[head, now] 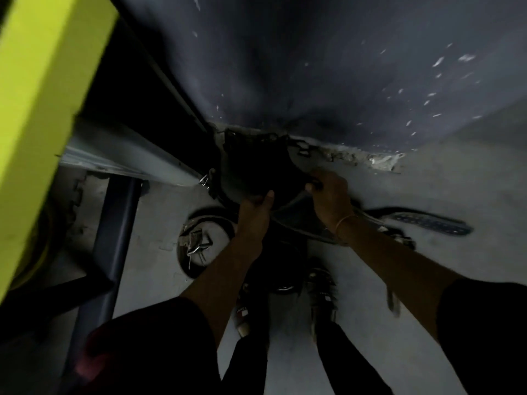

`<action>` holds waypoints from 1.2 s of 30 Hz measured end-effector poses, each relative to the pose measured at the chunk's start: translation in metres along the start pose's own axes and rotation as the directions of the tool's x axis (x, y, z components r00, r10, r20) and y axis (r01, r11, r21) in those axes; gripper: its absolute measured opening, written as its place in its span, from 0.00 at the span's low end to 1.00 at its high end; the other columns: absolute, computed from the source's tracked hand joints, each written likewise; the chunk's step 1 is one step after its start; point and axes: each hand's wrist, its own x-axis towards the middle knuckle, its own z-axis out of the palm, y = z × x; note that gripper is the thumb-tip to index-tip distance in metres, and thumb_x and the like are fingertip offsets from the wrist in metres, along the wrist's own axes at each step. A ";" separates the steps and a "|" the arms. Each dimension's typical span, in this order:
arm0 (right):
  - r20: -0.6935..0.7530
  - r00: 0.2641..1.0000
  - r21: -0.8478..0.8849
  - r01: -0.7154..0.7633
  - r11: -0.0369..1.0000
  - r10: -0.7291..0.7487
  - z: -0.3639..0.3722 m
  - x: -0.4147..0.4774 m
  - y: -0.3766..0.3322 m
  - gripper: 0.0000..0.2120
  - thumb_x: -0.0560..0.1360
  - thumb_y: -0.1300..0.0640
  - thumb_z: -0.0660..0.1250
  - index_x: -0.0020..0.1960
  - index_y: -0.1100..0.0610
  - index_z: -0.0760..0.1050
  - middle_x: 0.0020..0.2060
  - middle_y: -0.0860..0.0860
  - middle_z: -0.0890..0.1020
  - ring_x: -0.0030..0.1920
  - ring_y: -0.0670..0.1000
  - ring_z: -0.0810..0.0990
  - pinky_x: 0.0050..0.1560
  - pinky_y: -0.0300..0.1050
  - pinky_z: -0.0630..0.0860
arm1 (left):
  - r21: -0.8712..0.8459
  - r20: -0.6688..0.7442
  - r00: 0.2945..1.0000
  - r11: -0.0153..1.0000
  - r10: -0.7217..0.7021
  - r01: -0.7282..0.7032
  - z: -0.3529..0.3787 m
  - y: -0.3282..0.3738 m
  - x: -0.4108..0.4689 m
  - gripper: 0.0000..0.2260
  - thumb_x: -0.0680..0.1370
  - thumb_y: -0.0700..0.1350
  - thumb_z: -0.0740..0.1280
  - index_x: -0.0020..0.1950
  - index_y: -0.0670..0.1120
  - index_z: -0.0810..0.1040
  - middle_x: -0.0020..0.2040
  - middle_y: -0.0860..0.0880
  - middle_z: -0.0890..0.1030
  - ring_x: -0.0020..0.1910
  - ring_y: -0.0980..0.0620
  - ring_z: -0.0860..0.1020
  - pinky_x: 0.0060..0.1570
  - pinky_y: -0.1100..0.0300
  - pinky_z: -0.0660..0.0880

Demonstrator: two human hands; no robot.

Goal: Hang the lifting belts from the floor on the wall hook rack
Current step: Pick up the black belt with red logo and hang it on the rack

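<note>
A black lifting belt (256,166) is raised off the floor near the foot of the wall, its shape lost in shadow. My left hand (255,212) grips its lower edge and my right hand (328,195) grips its right side. A coiled belt with a metal buckle (199,240) lies on the grey floor to the left. Another belt with rows of holes (433,223) lies flat on the floor at the right. The wall hook rack is not in view.
A dark blue wall (313,67) with chipped paint rises ahead. At the left stand a yellow-green pad (37,109) and a dark metal frame (114,232). My feet in shoes (322,292) stand on the grey floor beneath my arms.
</note>
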 end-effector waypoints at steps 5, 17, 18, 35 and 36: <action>-0.154 0.988 0.155 0.000 0.988 0.024 -0.100 -0.043 -0.064 0.12 0.76 0.72 0.65 0.58 0.70 0.79 0.55 0.64 0.81 0.54 0.53 0.76 0.57 0.41 0.72 | 0.018 0.155 0.982 0.993 0.110 -0.115 0.020 0.088 -0.076 0.08 0.79 0.49 0.69 0.46 0.45 0.81 0.44 0.47 0.85 0.47 0.48 0.84 0.46 0.54 0.81; -0.284 0.958 0.371 0.150 0.916 -0.041 -0.278 -0.153 -0.248 0.12 0.72 0.68 0.63 0.35 0.55 0.77 0.33 0.50 0.80 0.37 0.49 0.78 0.41 0.43 0.74 | -0.048 0.248 0.842 0.874 0.480 -0.484 0.006 0.285 -0.283 0.18 0.74 0.53 0.74 0.59 0.43 0.81 0.53 0.46 0.86 0.53 0.48 0.84 0.55 0.48 0.81; -0.308 0.950 0.381 0.168 0.909 -0.047 -0.290 -0.165 -0.263 0.13 0.74 0.69 0.63 0.35 0.55 0.77 0.32 0.49 0.79 0.36 0.47 0.77 0.40 0.42 0.74 | -0.031 0.241 0.821 0.850 0.517 -0.526 0.004 0.298 -0.301 0.20 0.74 0.55 0.74 0.60 0.45 0.81 0.54 0.48 0.85 0.54 0.50 0.84 0.55 0.50 0.81; -0.545 0.785 0.521 0.592 0.614 -0.294 -0.476 -0.328 -0.418 0.08 0.79 0.63 0.65 0.53 0.66 0.80 0.43 0.57 0.84 0.43 0.51 0.82 0.48 0.48 0.80 | -0.064 0.130 0.363 0.373 0.923 -0.926 -0.003 0.511 -0.543 0.09 0.72 0.53 0.76 0.39 0.49 0.81 0.35 0.51 0.84 0.35 0.54 0.81 0.39 0.56 0.80; -0.544 0.776 0.547 0.616 0.568 -0.319 -0.484 -0.338 -0.419 0.09 0.79 0.62 0.67 0.55 0.66 0.79 0.45 0.56 0.84 0.45 0.51 0.83 0.49 0.46 0.80 | -0.065 0.134 0.345 0.356 0.929 -0.932 -0.002 0.522 -0.557 0.11 0.71 0.54 0.77 0.39 0.47 0.82 0.35 0.50 0.84 0.35 0.53 0.81 0.39 0.52 0.80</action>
